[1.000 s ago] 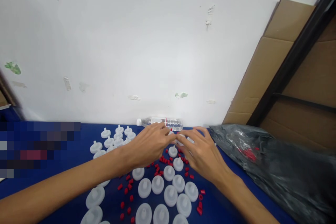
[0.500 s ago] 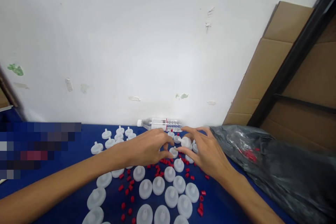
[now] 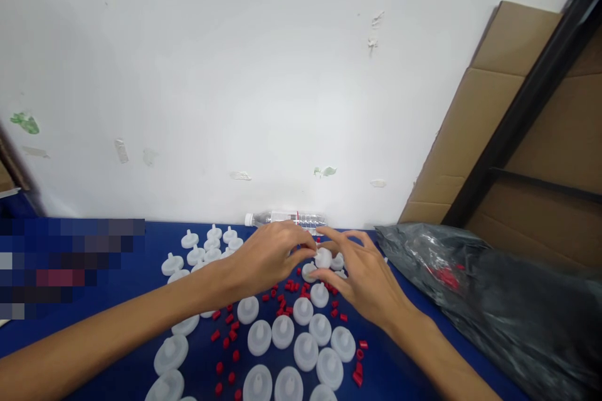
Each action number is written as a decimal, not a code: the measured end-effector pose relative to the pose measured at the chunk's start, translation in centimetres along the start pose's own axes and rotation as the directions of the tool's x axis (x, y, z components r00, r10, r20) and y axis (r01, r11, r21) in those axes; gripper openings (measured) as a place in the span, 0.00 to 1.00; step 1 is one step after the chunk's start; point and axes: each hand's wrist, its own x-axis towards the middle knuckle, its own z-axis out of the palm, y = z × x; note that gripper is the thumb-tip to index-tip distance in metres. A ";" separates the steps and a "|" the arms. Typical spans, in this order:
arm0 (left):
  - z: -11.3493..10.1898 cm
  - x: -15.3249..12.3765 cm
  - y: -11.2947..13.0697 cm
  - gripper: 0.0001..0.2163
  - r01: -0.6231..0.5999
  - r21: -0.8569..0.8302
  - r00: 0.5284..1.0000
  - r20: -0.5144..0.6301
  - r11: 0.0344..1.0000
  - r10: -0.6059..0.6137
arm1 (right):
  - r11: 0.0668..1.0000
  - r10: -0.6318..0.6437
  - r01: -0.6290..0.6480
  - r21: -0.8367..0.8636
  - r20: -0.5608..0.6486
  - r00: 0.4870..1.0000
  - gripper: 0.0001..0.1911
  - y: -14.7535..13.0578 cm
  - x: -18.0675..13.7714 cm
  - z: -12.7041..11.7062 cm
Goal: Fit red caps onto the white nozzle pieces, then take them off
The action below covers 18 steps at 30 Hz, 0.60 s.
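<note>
My right hand [image 3: 364, 272] grips a white spouted lid [image 3: 323, 257] between thumb and fingers, its spout turned towards the left. My left hand [image 3: 273, 254] is closed in a pinch at the tip of that spout; whatever lies between its fingertips is too small and hidden to make out. Below both hands, small red caps [image 3: 290, 286] lie scattered on the blue table [image 3: 117, 301]. Several more white spouted lids [image 3: 283, 332] rest flat around them, spouts up.
A clear plastic bottle [image 3: 268, 218] lies on its side against the white wall [image 3: 263, 75]. At the right sits a dark grey plastic bag [image 3: 493, 294] with a clear bag of red pieces [image 3: 444, 276]. Cardboard [image 3: 470, 119] leans behind it. More white lids [image 3: 170, 354] stand at the left.
Both hands have come together: my left fingers now meet the spout of the lid. The lid in my right hand has moved slightly left.
</note>
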 end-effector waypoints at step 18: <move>2.6 -0.7 -4.7 0.06 -0.060 0.224 0.991 0.128 0.973 0.031 | 0.988 0.134 -0.119 -0.100 0.153 0.979 0.19 1.5 -0.9 1.8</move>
